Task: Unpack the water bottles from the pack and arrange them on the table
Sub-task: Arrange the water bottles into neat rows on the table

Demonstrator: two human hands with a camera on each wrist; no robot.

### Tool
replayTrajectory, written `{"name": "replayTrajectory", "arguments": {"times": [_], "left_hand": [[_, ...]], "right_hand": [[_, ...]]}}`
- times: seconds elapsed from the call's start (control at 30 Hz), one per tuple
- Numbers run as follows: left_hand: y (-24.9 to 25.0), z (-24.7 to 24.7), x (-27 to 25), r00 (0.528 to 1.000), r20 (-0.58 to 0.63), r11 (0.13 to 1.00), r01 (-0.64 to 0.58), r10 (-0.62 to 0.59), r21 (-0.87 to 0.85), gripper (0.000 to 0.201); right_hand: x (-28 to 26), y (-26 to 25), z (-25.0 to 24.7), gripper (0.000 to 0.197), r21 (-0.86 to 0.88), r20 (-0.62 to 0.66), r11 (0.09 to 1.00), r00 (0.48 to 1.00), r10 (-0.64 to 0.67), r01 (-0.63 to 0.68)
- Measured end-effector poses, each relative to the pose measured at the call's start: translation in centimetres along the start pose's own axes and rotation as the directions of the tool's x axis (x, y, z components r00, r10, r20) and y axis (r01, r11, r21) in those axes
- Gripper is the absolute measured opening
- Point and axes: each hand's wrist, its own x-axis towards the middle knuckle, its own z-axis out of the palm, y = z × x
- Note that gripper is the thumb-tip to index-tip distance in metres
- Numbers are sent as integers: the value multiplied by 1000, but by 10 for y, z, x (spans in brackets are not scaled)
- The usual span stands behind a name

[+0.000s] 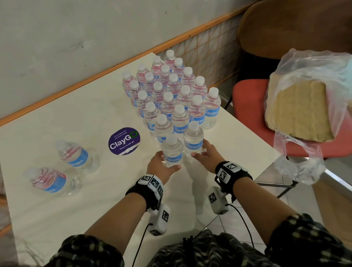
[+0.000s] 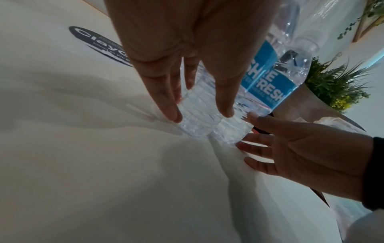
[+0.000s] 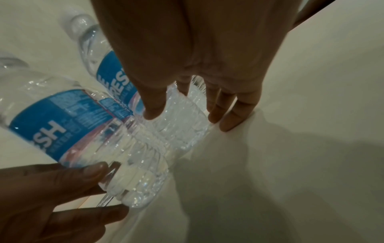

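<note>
At the near end of the white surface (image 1: pixel 48 213), two upright water bottles stand side by side in front of a packed block of upright bottles (image 1: pixel 170 90) with white caps and blue labels. The left hand (image 1: pixel 159 167) wraps the lower body of the left front bottle (image 1: pixel 172 153) — in the left wrist view its fingers (image 2: pixel 166 105) and thumb curl round the clear ribbed base, fingertips down near the surface. The right hand (image 1: pixel 206 156) is at the right front bottle (image 1: pixel 194 140); in the right wrist view its thumb and fingers (image 3: pixel 230 118) straddle the ribbed lower part, fairly straight and spread, with the fingertips touching or nearly touching the surface. Whether that hand truly grips or only steadies the bottle, I cannot tell.

Off to the left, well apart from the block, two more bottles lie on their sides — one nearer the edge (image 1: pixel 52 182), one (image 1: pixel 77 155) closer to a round purple "ClayGo" sticker (image 1: pixel 124 141) stuck on the surface between them and the group.

Beyond the right edge of the surface, a crumpled clear plastic wrap (image 1: pixel 301 163) with a brown cardboard tray (image 1: pixel 297 110) inside it rests on a red chair seat (image 1: pixel 248 103).
</note>
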Motion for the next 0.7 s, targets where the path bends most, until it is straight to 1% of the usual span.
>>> {"name": "replayTrajectory", "arguments": {"times": [0.07,0.17,0.3,0.43,0.57,0.7], "left_hand": [[-3,0,3,1000,8,1000,8,-8,6,61],[-4,0,3,1000,9,1000,11,-11,13,54],[-2,0,4,1000,17,1000,20,-20,20,53],[3,0,4,1000,17,999,4,-4,41,53],[6,3,4,1000,24,999,15,-16,29,56],[8,4,4,1000,15,999,21,-21,28,53]], "right_hand": [[2,-2,0,72,-10,-9,1000,1000,5,-5],[4,-2,0,68,6,-24,1000,1000,-15,15],[1,1,-2,63,86,-17,996,1000,0,1],[0,0,-4,59,60,7,998,1000,-24,24],[0,-3,-5,64,69,22,998,1000,-3,1],[2,-5,-5,66,75,-20,997,1000,18,-16]]}}
